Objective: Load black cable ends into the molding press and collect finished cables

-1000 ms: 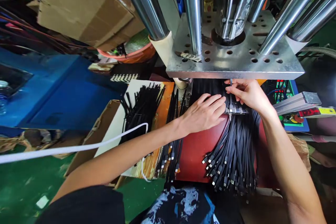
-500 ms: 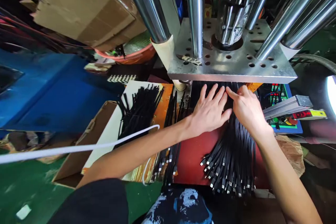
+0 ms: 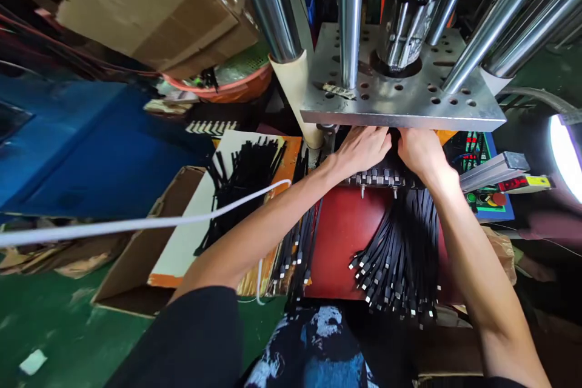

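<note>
Both my hands reach under the steel press plate [image 3: 400, 106] of a machine. My left hand [image 3: 361, 148] and my right hand [image 3: 421, 151] lie side by side on a metal fixture [image 3: 377, 179] that holds a row of black cable ends. Their fingertips are hidden beneath the plate. A thick bundle of black cables with metal plugs [image 3: 400, 254] hangs from the fixture over the red table top [image 3: 345, 236], toward me.
More black cables [image 3: 245, 176] lie on a board to the left, with another strand bundle [image 3: 297, 248] beside the red top. Chrome columns [image 3: 273, 6] rise from the plate. A control panel [image 3: 486, 194] sits right, a bright lamp [image 3: 566, 154] far right, cardboard boxes [image 3: 150, 6] left.
Both hands have pushed forward from the front of the fixture to under the press plate, so their fingers are now hidden. The view has shifted slightly.
</note>
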{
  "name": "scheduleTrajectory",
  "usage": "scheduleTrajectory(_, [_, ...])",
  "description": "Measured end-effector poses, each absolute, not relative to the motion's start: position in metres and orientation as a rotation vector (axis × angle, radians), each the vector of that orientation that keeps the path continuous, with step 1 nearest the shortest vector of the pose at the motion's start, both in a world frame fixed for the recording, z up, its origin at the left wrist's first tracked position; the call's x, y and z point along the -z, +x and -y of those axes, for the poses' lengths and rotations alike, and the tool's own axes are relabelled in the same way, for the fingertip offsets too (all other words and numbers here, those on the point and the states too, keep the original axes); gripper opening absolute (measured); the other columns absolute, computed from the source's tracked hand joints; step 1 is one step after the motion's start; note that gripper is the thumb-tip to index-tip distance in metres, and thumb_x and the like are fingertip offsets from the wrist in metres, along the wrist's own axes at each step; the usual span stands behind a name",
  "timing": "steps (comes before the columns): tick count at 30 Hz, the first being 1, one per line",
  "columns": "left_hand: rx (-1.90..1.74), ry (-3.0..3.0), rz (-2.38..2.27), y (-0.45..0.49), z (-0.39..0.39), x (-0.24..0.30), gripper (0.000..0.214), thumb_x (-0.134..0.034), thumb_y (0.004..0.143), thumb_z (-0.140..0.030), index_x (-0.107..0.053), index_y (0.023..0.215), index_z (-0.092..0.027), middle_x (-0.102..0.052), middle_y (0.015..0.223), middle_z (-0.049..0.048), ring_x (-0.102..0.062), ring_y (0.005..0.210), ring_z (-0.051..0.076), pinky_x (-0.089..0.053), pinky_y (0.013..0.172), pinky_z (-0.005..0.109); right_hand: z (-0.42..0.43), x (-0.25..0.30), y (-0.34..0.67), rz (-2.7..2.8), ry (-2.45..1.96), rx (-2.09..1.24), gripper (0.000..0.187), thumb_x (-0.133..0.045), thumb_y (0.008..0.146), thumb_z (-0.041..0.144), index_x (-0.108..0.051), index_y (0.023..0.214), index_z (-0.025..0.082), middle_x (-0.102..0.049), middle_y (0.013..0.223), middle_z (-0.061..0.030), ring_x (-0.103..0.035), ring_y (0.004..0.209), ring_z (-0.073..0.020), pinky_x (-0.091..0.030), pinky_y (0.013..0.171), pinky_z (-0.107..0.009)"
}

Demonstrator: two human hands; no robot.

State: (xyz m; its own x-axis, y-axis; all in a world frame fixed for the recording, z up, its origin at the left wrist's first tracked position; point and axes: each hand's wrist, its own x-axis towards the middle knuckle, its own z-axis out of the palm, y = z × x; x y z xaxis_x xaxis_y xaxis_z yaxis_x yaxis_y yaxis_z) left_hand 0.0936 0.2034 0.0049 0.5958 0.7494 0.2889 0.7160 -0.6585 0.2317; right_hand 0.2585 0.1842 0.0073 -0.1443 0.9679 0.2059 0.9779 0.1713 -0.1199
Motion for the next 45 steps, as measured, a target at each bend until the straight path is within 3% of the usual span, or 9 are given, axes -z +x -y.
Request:
scheduleTrajectory(3, [-0.677,2.693,-1.403,0.046,-0.142,-0.003,0.029,-0.046,0.108,-0.030,-0.071,0.109,-0.016,-0.073,0.118,0.0130,-0.067,0.116,0.028,-0.047,0.105,0.042,-0.086,0.006,0.252,2.034,-1.958,0.070,0.036,-0.040,0.109,0.038,-0.065,0.120,0.014,-0.073,0.106,-0.0192,-0.069,0.084,-0.0297,-0.048,0.067,-0.038])
scheduleTrajectory(6, [-0.164,2.380,-1.862,-0.005,-0.078,0.013,0.037,-0.052,0.106,-0.047,-0.068,0.092,-0.016,-0.073,0.095,0.0132,-0.070,0.087,0.028,-0.051,0.082,0.040,0.000,0.038,0.253,2.056,-2.176,-0.057,0.037,-0.044,0.109,0.051,-0.062,0.096,0.020,-0.068,0.082,-0.0099,-0.059,0.057,-0.0220,-0.032,0.051,-0.034])
scheduleTrajectory(10, [0.211,2.061,-1.904,-0.040,-0.050,0.037,0.028,-0.050,0.107,-0.035,-0.068,0.093,-0.018,-0.075,0.092,0.0107,-0.072,0.084,0.026,-0.046,0.075,0.035,0.035,0.067,0.264,1.974,-2.178,-0.350,0.033,-0.044,0.110,0.045,-0.057,0.089,0.024,-0.069,0.081,-0.0048,-0.065,0.065,-0.0215,-0.037,0.058,-0.032])
scheduleTrajectory(19, [-0.352,1.540,-1.566,-0.043,-0.060,0.037,0.016,-0.067,0.090,-0.034,-0.063,0.084,-0.020,-0.072,0.074,0.0010,-0.064,0.063,0.015,-0.046,0.062,0.026,0.030,0.058,0.271,1.823,-2.183,-0.438,0.031,-0.051,0.105,0.044,-0.062,0.085,0.023,-0.070,0.080,-0.0055,-0.063,0.066,-0.0228,-0.039,0.059,-0.034])
scheduleTrajectory(24, [-0.500,0.875,-1.032,-0.013,-0.038,0.024,0.044,-0.085,0.076,-0.041,-0.069,0.108,-0.014,-0.072,0.077,0.0006,-0.055,0.053,0.007,-0.039,0.048,0.018,0.051,0.023,0.251,1.450,-1.790,-0.860,0.031,-0.059,0.102,0.047,-0.065,0.083,0.023,-0.057,0.066,0.0020,-0.051,0.054,-0.0149,-0.038,0.049,-0.027])
scheduleTrajectory(28, [-0.455,0.667,-0.831,0.022,-0.015,0.018,0.047,-0.087,0.078,-0.052,-0.071,0.101,-0.013,-0.067,0.069,-0.0017,-0.050,0.046,0.005,-0.041,0.042,0.017,0.071,0.009,0.212,1.429,-1.500,-1.118,0.027,-0.058,0.104,0.036,-0.062,0.081,0.023,-0.055,0.064,0.0039,-0.047,0.051,-0.0115,-0.037,0.046,-0.023])
scheduleTrajectory(34, [-0.453,0.711,-0.830,0.033,-0.002,0.014,0.048,-0.087,0.078,-0.057,-0.066,0.091,-0.016,-0.060,0.060,-0.0044,-0.051,0.044,0.007,-0.042,0.041,0.017,0.080,0.013,0.201,1.553,-1.359,-1.166,0.028,-0.058,0.104,0.027,-0.056,0.076,0.021,-0.057,0.068,0.0037,-0.053,0.059,-0.0098,-0.041,0.056,-0.020])
scheduleTrajectory(38, [-0.485,0.949,-0.876,0.026,0.006,0.004,0.033,-0.079,0.088,-0.044,-0.063,0.083,-0.015,-0.058,0.066,-0.0036,-0.051,0.049,0.006,-0.041,0.047,0.017,0.075,0.004,0.216,1.640,-1.348,-1.427,0.026,-0.059,0.103,0.028,-0.063,0.079,0.020,-0.063,0.070,0.0027,-0.056,0.063,-0.0108,-0.043,0.061,-0.022])
scheduleTrajectory(45, [-0.470,1.421,-1.015,0.026,0.033,0.007,0.014,-0.069,0.089,-0.024,-0.067,0.078,-0.016,-0.064,0.073,-0.0004,-0.057,0.065,0.011,-0.045,0.062,0.021,0.044,0.009,0.227,1.143,-1.448,-1.566,0.033,-0.068,0.098,0.051,-0.069,0.088,0.020,-0.060,0.071,0.0021,-0.053,0.062,-0.0127,-0.045,0.059,-0.024])
